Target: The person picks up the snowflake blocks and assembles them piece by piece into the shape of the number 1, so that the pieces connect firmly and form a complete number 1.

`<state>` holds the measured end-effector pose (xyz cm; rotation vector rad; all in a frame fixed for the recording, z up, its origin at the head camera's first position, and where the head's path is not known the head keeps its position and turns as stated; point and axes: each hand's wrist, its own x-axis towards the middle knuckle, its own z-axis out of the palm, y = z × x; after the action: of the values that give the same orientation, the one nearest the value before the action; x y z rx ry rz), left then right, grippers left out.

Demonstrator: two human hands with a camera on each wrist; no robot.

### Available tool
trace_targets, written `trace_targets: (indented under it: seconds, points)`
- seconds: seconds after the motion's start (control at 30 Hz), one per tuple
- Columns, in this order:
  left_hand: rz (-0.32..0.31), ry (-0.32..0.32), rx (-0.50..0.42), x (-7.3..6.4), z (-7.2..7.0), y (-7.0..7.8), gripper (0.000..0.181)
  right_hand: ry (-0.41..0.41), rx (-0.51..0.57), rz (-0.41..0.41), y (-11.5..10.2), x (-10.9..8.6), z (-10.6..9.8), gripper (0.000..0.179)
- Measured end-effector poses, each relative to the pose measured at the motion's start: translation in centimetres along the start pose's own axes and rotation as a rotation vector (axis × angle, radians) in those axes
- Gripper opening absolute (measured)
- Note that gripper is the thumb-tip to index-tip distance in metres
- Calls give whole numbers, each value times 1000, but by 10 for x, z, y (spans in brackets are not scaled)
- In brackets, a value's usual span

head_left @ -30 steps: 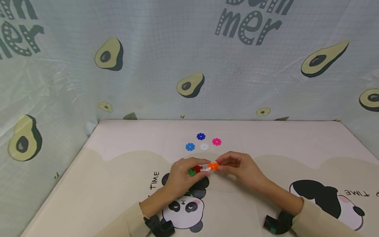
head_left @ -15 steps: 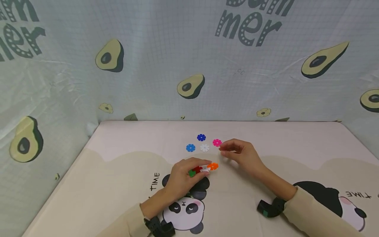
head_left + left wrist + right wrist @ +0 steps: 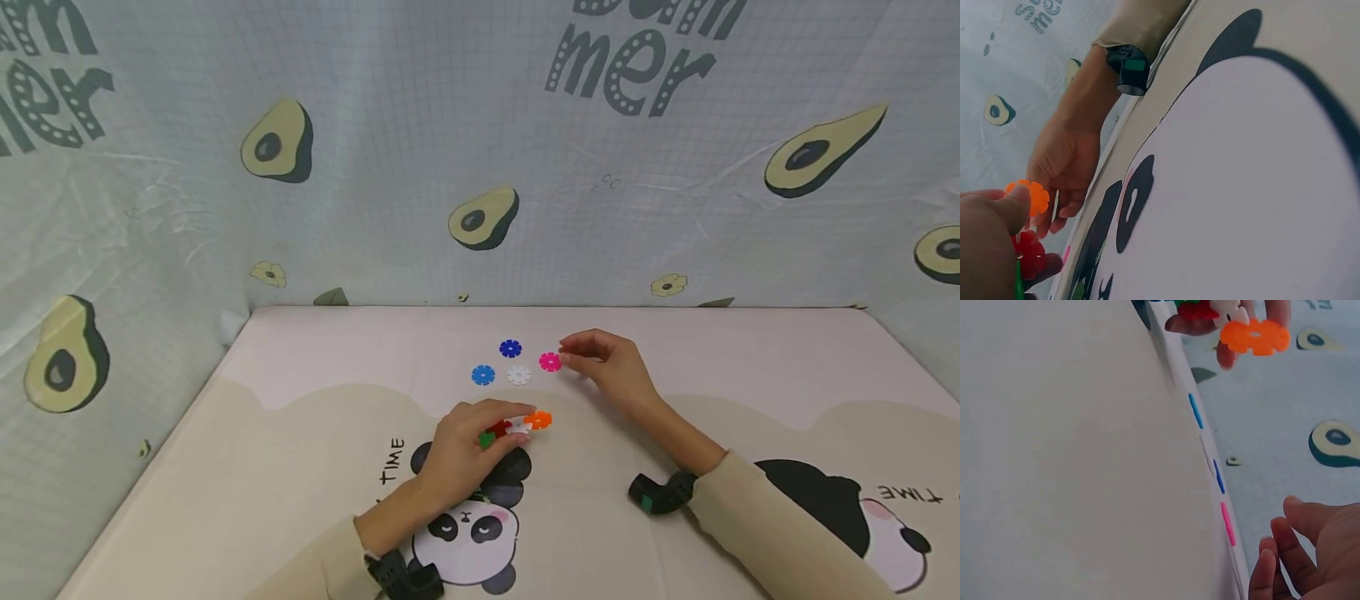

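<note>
My left hand pinches a short chain of notched plastic interlocking discs between thumb and fingers, above the printed panda. An orange disc forms the chain's free end. Behind it come a white disc, a red disc and a green disc, partly covered by the fingers. My right hand is beside a flat pink disc, its thumb tip right at the disc's right edge in the head view. The right wrist view shows this hand's fingers spread from the thumb, holding nothing.
Left of the pink disc lie a dark blue disc, a light blue disc and a white loose disc on the patterned tabletop. An avocado-print curtain rises behind the far edge.
My right hand has let go of the orange disc and moved away to the pink disc. My left hand keeps its grip on the chain, nearly still.
</note>
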<state>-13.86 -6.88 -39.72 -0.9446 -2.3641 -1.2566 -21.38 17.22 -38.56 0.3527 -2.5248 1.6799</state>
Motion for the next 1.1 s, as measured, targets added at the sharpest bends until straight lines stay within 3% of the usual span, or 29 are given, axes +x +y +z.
trace_targets:
  seconds: [0.23,0.57,1.1]
  points:
    - [-7,14,17,-1,1,-1,35,1,-1,16,6,7,-1,23]
    - [8,10,12,-1,1,0,37,-1,-145,57,7,10,3,25]
    - [17,2,20,-1,2,-1,37,0,-271,22,11,7,11,28]
